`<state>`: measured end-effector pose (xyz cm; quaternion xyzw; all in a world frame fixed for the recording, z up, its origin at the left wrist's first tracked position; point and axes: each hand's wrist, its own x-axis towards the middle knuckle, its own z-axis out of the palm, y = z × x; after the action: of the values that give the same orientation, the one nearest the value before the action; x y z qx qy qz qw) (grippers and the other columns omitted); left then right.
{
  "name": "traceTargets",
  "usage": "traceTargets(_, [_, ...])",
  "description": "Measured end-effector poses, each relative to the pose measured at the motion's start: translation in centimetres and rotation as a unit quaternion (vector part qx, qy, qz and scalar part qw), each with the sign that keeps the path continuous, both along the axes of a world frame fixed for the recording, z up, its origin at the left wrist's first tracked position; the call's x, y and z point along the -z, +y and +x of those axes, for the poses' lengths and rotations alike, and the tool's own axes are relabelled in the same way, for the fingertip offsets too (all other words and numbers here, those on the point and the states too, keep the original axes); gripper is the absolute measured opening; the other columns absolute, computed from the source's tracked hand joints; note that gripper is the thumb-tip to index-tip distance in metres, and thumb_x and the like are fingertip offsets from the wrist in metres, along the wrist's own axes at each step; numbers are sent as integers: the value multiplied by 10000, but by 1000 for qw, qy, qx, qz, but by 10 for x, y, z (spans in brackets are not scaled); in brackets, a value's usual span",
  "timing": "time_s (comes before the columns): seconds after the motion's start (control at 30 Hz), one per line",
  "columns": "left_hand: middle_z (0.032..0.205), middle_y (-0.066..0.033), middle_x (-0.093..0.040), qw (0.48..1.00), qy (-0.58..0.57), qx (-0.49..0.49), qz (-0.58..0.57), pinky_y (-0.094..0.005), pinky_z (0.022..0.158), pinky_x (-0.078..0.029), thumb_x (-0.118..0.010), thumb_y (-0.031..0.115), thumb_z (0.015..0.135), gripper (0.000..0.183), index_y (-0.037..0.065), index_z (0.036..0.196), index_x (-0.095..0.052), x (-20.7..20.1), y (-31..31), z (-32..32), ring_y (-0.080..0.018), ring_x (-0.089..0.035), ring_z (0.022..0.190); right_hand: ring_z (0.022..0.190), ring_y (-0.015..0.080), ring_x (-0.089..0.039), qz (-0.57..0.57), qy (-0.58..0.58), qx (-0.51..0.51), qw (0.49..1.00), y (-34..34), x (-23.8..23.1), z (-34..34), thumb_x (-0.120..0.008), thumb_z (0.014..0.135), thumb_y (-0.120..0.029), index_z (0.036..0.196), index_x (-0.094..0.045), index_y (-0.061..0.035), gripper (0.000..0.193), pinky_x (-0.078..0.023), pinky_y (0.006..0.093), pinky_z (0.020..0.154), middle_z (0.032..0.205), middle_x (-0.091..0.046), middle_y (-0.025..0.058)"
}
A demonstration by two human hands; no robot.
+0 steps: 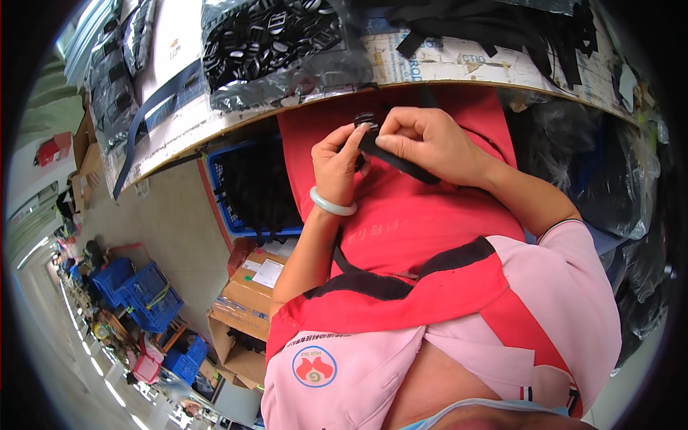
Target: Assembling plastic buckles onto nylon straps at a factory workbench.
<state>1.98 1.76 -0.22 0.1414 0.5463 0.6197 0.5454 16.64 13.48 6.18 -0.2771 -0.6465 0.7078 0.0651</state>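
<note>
Above my lap, close to the table's front edge, my left hand (335, 161) pinches a small black plastic buckle (365, 118) between thumb and fingers. A black webbing strap (405, 166) runs from the buckle down to the right, beneath my right hand (433, 143). The fingers of that hand are curled closed on the strap, next to the buckle. How the webbing passes through the buckle's slots is too small to make out. Behind both hands lies the red apron (401, 222) over my lap.
On the table (183, 136) ahead lies a clear plastic bag of black buckles (279, 50). Black straps (494, 29) lie at the far right. A blue crate (218, 190) and a cardboard box (247, 290) stand at my left; plastic bags (602, 165) hang at my right.
</note>
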Motion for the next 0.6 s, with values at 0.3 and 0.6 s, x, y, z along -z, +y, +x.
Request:
traceTargets(0.3, [706, -52, -573, 930, 353, -22, 96, -243, 517, -409, -683, -16, 819, 172, -24, 991, -669, 8, -2, 2, -118, -536, 589, 513, 85, -580, -271, 18, 97, 957, 0, 28, -8, -580, 952, -232, 917, -569, -35, 200, -462, 201, 434, 680, -611, 48])
traceTargets(0.6, [743, -99, -601, 823, 540, 10, 177, -264, 536, -452, -676, -45, 805, 173, -28, 974, -647, 13, 3, -10, -186, -573, 593, 620, 84, -611, -235, 68, 128, 961, -1, 43, -17, -593, 955, -253, 1089, -573, -11, 277, -516, 198, 556, 771, -635, 53])
